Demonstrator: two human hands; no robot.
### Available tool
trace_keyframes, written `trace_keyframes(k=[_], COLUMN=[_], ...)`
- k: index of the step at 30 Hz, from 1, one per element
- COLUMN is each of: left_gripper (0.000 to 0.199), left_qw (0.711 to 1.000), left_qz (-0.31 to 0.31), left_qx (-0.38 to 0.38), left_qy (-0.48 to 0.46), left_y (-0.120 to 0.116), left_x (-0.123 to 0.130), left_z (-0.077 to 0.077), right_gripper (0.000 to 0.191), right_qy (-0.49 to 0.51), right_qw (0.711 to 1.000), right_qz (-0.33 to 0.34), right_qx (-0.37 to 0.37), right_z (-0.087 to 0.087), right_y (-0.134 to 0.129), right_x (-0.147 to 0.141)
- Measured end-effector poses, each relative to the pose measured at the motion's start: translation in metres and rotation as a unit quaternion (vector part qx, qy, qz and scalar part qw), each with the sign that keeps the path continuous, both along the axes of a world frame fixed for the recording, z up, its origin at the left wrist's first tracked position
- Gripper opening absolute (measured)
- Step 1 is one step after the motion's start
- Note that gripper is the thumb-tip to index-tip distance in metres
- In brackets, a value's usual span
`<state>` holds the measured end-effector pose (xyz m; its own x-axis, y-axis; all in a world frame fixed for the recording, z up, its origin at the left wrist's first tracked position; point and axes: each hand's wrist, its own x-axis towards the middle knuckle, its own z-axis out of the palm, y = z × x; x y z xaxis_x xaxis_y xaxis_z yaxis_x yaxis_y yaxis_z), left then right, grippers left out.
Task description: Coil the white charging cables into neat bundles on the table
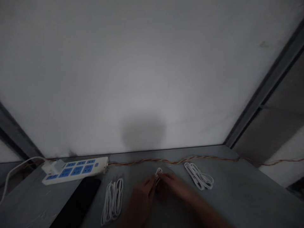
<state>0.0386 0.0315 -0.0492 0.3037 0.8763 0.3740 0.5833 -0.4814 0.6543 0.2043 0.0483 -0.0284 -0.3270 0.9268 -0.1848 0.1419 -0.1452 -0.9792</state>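
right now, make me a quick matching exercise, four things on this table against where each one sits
Things:
1 white power strip
2 twisted red-and-yellow wire
3 small white cable loop
4 black flat device

Places:
a between the left hand and right hand
b in front of the power strip
c far left of the table
d along the table's back edge

Pairs: 1c, 2d, 3a, 4b

The whole view is dim and grey, with a soft pale glow in the middle of the white wall [152, 85] and a fuzzy dark shadow [142, 133] low on it. The left hand [142, 193] and right hand [175, 186] smear with motion blur and sit in murk, while the wide lens bends the tabletop [213, 202] and the metal frame [268, 85] toward the corners
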Motion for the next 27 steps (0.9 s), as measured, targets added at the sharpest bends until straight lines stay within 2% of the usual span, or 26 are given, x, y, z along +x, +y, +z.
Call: trace_keyframes(k=[3,6,12,16,21,25,27], left_gripper=[0.036,0.038,0.041,0.035,0.038,0.038,0.039], left_qw=[0.999,0.998,1.000,0.997,0.987,0.983,0.983], left_qz=[-0.007,-0.016,-0.007,-0.004,0.050,0.007,0.007], left_qx=[0.013,0.016,-0.009,-0.034,-0.125,-0.150,-0.149], left_qy=[0.031,0.054,-0.003,-0.062,-0.090,-0.107,-0.104], left_y=[0.000,0.000,-0.004,-0.003,0.004,0.006,0.004], left_x=[0.000,0.000,0.000,-0.003,-0.009,-0.011,-0.011], left_z=[-0.002,-0.004,0.003,0.011,0.016,0.018,0.014], right_gripper=[0.058,0.054,0.051,0.045,0.038,0.036,0.036], right_qy=[0.023,0.025,0.070,0.068,0.044,0.013,0.008], right_qw=[0.999,0.999,0.997,0.997,0.996,0.995,0.993], right_qz=[0.009,0.010,0.025,0.042,0.053,0.033,0.027], right_qx=[-0.036,-0.025,-0.029,0.007,0.048,0.096,0.112], right_z=[-0.004,-0.001,0.004,0.005,0.010,0.010,0.009], right_y=[0.001,0.000,0.000,0.001,-0.002,-0.003,-0.004], right_x=[-0.001,-0.001,0.002,0.002,0.000,-0.002,-0.003])
